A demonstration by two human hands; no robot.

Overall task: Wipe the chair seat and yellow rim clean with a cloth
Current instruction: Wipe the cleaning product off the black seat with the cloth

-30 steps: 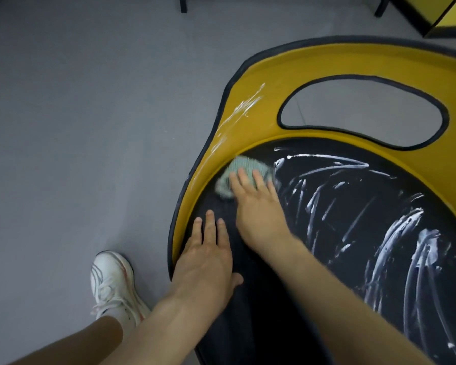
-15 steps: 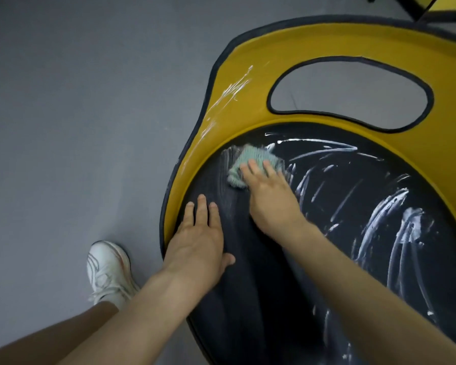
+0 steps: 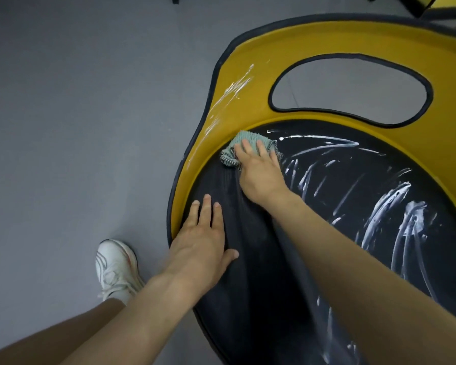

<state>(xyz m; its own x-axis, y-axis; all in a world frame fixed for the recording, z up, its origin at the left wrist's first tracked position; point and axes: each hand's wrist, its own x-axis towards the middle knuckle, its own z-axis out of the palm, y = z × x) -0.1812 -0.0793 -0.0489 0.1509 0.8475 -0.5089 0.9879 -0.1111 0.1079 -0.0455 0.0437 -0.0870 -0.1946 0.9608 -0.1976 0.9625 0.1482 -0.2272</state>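
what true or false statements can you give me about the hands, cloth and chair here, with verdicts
1. The right hand presses the cloth with straight fingers at the seat edge, beside the yellow rim. True.
2. The left hand holds a second cloth. False: it rests flat on the seat and holds nothing.
3. The yellow rim is already free of marks. False: white smears cross its left part.
4. White streaks cover the seat to the right of the cloth. True.
5. A black shoe stands on the floor. False: the shoe is white.
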